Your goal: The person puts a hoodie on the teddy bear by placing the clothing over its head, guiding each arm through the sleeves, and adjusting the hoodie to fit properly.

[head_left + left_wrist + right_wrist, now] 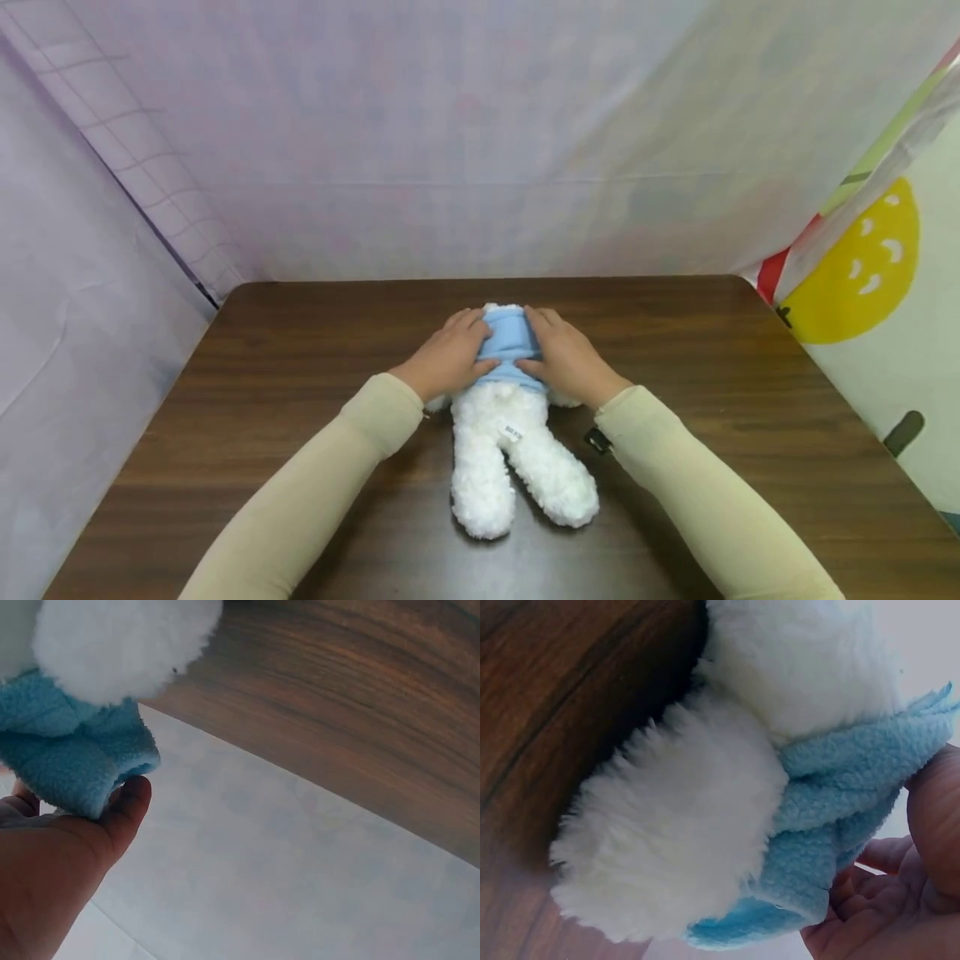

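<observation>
A white fluffy plush toy (495, 417) in a light blue fleece shirt (512, 337) lies on the brown wooden table (300, 375), its two legs pointing toward me. My left hand (448, 350) holds the shirt at its left side, thumb on top. Opposite it, my right hand (572, 354) grips the right side, with the thumb also lying across the cloth. In the left wrist view, thumb and fingers close round the blue fabric (75, 761) beside a white furry limb (124, 649). The right wrist view shows the fingers (877, 900) curled by a shirt sleeve. The toy's head is mostly hidden.
A small white label (513, 432) sticks out between the toy's legs. Pale cloth (465, 150) hangs behind the table's far edge and along the left. At right, another cloth carries a yellow printed shape (862, 267). A small black item (597, 440) sits under the right sleeve.
</observation>
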The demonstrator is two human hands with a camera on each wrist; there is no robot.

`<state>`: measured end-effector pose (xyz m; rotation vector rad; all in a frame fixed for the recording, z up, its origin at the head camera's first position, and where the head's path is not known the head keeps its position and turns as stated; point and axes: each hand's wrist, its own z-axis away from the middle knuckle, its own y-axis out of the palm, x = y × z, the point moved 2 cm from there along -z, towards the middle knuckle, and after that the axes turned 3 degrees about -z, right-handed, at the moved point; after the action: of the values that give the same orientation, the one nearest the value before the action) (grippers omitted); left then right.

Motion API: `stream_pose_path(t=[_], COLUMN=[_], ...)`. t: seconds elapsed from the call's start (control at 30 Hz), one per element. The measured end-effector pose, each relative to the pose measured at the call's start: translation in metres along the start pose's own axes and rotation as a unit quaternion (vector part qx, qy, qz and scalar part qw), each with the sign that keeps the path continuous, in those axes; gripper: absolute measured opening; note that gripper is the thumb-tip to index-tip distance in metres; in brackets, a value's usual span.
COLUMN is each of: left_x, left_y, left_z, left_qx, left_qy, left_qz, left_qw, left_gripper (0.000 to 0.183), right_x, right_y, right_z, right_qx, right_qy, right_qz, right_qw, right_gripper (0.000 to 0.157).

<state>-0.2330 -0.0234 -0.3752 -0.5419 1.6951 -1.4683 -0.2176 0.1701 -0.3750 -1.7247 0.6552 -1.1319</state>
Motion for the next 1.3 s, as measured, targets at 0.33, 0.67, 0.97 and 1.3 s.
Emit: stream_pose_path(t=[0.33,0.67,0.97,1.3], left_x=[0.002,-0.002,-0.005,-0.005], left_y=[0.005,0.008,0.008,0.007], left_z=[0.004,0.004,0.004,0.003], left_qx=[-0.034,-0.046,-0.052,-0.066], left_qy=[0.003,-0.002,-0.002,0.017], left_qz=[0.011,0.015,0.007,0.001], left_qw=[0.9994,0.9988,0.9986,0.9977], left_gripper=[0.046,0.048,0.029,0.017], right_x=[-0.003,-0.003,0.002,0.001], right_y=[0.007,0.012,0.008,0.007], right_z=[-0.001,0.002,0.005,0.008], right_qx=[-0.008,-0.062,-0.076,-0.079], right_qy=[0.009,0.022,0.035,0.045], right_qz=[-0.004,0.027,0.060,0.074], right_qw=[1.000,0.997,0.995,0.993], right_gripper=[0.073,0.038,0.032,0.037])
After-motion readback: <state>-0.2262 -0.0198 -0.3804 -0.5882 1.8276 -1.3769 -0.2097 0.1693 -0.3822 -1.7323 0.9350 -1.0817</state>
